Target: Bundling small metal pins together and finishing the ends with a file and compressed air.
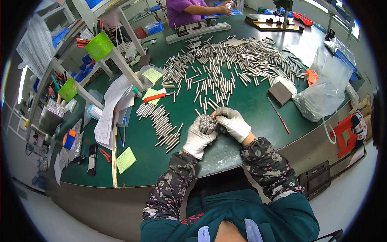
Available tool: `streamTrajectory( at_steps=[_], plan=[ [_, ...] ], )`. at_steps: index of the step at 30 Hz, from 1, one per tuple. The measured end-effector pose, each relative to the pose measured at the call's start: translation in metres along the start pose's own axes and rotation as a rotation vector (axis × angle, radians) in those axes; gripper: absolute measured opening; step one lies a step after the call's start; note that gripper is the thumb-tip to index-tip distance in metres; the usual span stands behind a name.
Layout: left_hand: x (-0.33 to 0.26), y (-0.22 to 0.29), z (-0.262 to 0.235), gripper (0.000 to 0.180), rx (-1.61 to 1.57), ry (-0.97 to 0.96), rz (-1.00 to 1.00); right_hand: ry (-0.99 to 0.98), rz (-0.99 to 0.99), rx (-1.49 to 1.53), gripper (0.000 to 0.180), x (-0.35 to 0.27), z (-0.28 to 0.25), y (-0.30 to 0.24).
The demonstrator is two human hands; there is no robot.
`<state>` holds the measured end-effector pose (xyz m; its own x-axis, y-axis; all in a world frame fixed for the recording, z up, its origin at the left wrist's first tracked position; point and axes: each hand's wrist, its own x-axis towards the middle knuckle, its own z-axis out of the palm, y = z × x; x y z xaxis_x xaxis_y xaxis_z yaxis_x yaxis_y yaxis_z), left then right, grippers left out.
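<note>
Table (242, 105): loose metal rods (238, 60) spread far centre; rod row (161, 125) near left; papers (111, 111) further left; plastic bag (326, 92) right; rod bundle (207, 123) near centre, between left hand (198, 137) and right hand (234, 123).

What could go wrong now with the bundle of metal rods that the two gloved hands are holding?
1. The bundle of rods stands on end, cupped only by the left hand and right hand; a looser grip may let it splay apart.
2. Fallen rods could mix with the loose rods scattered behind.
</note>
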<state>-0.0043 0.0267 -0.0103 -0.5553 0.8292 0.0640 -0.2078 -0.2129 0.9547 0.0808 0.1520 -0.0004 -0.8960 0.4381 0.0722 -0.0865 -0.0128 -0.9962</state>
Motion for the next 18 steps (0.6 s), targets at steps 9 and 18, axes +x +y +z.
streamTrajectory(
  at_steps=[9,18],
  plan=[
    [0.005,-0.013,-0.005,0.050,0.016,-0.026,0.102,0.001,0.022,0.029,0.014,-0.002,0.001,-0.006],
    [0.006,-0.022,-0.010,0.053,0.074,-0.018,0.171,-0.054,-0.001,0.032,0.015,-0.006,0.001,-0.013]
  ],
)
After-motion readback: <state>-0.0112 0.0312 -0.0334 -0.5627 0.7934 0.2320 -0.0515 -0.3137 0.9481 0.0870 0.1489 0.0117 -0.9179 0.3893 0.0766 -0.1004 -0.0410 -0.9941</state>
